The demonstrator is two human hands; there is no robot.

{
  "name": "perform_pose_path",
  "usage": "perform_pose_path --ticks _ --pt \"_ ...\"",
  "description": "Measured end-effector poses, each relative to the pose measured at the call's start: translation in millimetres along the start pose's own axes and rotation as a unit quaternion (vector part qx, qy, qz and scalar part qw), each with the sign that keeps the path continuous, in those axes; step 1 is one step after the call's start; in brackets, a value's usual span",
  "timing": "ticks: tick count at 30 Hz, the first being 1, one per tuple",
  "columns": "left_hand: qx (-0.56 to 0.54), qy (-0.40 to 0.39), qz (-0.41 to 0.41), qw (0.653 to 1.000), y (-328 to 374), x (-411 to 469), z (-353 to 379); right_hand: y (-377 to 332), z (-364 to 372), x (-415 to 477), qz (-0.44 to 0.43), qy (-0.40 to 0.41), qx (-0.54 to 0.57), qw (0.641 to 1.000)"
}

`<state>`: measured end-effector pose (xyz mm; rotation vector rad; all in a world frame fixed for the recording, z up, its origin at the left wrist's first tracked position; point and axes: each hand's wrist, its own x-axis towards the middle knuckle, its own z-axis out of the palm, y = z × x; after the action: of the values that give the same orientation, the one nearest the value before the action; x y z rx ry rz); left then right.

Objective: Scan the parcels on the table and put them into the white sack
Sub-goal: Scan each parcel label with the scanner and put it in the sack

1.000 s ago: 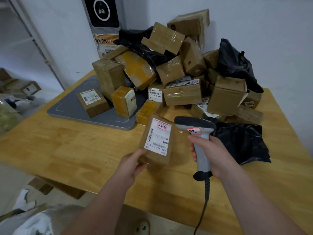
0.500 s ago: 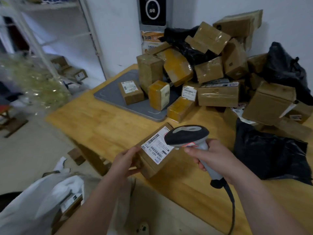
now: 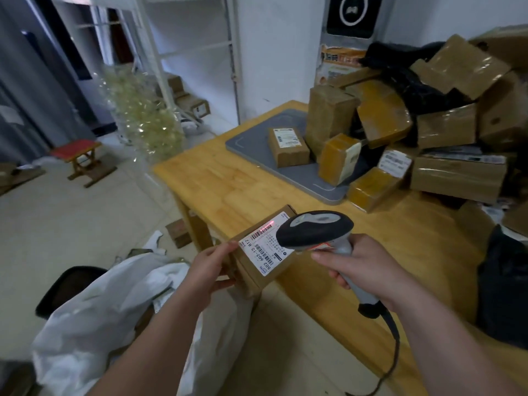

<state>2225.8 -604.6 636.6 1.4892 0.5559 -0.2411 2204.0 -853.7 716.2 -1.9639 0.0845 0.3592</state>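
Gripping scanner [image 3: 314, 230] right hand [image 3: 363, 270], left hand [image 3: 208, 270] pinching parcel [image 3: 263, 252]

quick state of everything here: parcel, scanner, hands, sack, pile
held parcel, label up, gripped by the left hand
scanner, lit, red line on that label, gripped by the right hand
white sack, mouth open, on the floor
parcel pile, heaped on the table

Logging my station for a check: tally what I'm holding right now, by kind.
parcel, in left hand: 1
scanner, in right hand: 1
Total: 2
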Motion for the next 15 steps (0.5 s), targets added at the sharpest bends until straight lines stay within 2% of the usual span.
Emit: perform_pose_path --ticks 11,15 --pt "-0.023 0.071 -0.038 0.996 -8 17 -144 -50 130 37 0.019 -0.061 -0.010 0.998" --pt "-0.021 0.128 -0.050 0.990 -21 29 -199 -58 181 52 0.039 -0.087 -0.006 0.995"
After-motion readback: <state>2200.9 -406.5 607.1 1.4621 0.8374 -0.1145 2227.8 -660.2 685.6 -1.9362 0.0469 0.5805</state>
